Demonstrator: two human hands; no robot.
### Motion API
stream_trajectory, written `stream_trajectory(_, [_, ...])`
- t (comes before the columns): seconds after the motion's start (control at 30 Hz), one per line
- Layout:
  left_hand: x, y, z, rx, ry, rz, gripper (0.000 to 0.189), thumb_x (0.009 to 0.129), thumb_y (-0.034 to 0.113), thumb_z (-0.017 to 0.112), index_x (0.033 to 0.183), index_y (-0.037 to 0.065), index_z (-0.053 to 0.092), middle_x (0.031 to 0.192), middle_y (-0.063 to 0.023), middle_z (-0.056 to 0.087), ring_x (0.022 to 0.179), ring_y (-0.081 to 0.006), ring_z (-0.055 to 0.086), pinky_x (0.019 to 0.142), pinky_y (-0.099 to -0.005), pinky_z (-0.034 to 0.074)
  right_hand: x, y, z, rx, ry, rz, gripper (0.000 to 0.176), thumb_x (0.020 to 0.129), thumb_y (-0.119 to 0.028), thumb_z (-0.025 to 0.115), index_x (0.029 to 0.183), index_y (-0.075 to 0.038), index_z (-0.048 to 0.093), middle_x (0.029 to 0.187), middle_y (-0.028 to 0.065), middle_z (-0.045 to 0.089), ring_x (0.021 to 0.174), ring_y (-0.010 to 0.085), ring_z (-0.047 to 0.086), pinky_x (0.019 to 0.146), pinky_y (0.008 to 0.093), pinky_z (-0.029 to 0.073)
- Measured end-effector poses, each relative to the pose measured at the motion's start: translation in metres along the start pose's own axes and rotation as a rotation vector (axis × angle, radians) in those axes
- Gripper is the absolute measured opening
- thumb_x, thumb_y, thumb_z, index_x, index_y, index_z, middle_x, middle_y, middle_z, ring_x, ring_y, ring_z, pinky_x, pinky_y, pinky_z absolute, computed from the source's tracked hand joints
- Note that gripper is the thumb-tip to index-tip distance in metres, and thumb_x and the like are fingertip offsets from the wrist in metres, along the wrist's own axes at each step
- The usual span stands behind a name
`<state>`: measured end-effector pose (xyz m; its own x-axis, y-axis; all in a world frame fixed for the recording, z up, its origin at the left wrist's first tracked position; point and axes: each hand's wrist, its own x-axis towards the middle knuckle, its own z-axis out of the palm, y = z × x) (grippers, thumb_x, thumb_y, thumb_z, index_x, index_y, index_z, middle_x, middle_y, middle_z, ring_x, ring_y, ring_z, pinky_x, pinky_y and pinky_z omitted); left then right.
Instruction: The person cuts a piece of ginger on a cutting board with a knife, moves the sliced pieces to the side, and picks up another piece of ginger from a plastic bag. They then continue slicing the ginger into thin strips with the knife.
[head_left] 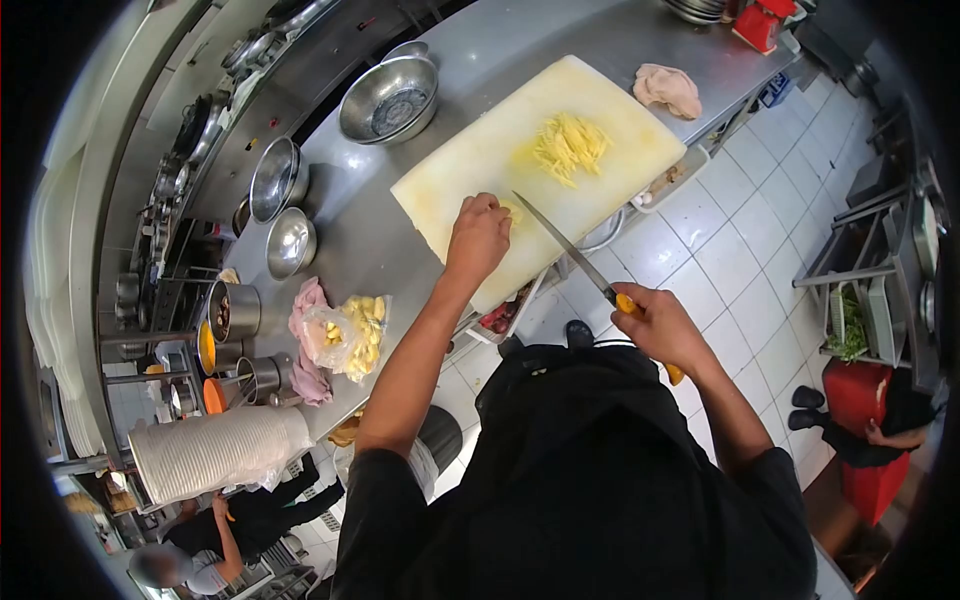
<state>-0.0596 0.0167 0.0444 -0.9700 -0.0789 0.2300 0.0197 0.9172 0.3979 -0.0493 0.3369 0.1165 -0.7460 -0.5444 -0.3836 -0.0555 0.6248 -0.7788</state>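
We hold a small pale-yellow food piece (514, 213) under the curled fingers of our left hand (479, 240) on the white rectangular plastic cutting board (452, 182); our right hand (655, 325) grips the yellow-handled steel knife (566, 247), its tip near those fingers, below a pile of yellow strips (570, 148)

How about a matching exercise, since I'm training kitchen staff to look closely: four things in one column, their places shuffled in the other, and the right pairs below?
Things
1. Knife
2. Pile of yellow strips
3. Clear bag of yellow pieces
4. Green leaves

Places
A. Beside the pink cloth
B. On the rack at the picture's right side
C. In the right hand
D. On the cutting board

Right pairs: 1-C, 2-D, 3-A, 4-B
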Motion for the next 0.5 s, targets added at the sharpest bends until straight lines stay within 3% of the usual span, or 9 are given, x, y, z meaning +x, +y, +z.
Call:
stream_trajectory(0.17, [-0.005, -0.001, 0.001, -0.048, 0.010, 0.030, 0.015, 0.089, 0.005, 0.070, 0.100, 0.001, 0.078, 0.109, -0.0133, 0.067, 0.102, -0.0327, 0.062, 0.091, -0.0418, 0.054, -0.001, -0.011, -0.006, -0.104, -0.095, 0.007, 0.045, 0.097, -0.017, 0.061, 0.138, -0.001, 0.055, 0.096, 0.0279, 0.072, 0.093, 0.0458, 0.070, 0.088, 0.0493, 0.054])
stream_trajectory(0.27, [-0.005, -0.003, 0.004, -0.074, 0.082, 0.071, 0.015, 0.089, 0.004, 0.070, 0.101, 0.000, 0.077, 0.109, -0.0135, 0.068, 0.103, -0.0326, 0.063, 0.091, -0.0410, 0.055, 0.000, -0.001, 0.005, -0.228, -0.069, -0.089, 0.055, 0.098, -0.014, 0.058, 0.150, -0.003, 0.044, 0.085, 0.0250, 0.069, 0.084, 0.0440, 0.068, 0.080, 0.0490, 0.052])
stream_trajectory(0.37, [-0.011, -0.013, 0.019, -0.095, 0.165, 0.145, 0.015, 0.088, 0.000, 0.070, 0.102, -0.001, 0.076, 0.110, -0.0135, 0.068, 0.103, -0.0322, 0.062, 0.090, -0.0402, 0.055, -0.004, -0.018, 0.000, -0.266, -0.105, -0.069, 0.054, 0.100, -0.013, 0.054, 0.150, -0.005, 0.039, 0.096, 0.0290, 0.070, 0.096, 0.0476, 0.068, 0.090, 0.0551, 0.051])
stream_trajectory(0.5, [-0.017, -0.013, 0.025, -0.132, 0.244, 0.182, 0.014, 0.086, -0.003, 0.067, 0.099, -0.003, 0.073, 0.111, -0.0132, 0.067, 0.105, -0.0312, 0.061, 0.093, -0.0396, 0.054, -0.001, -0.031, -0.002, -0.338, -0.075, -0.079, 0.056, 0.100, -0.013, 0.053, 0.154, -0.004, 0.037, 0.095, 0.0292, 0.070, 0.096, 0.0480, 0.067, 0.090, 0.0558, 0.051])
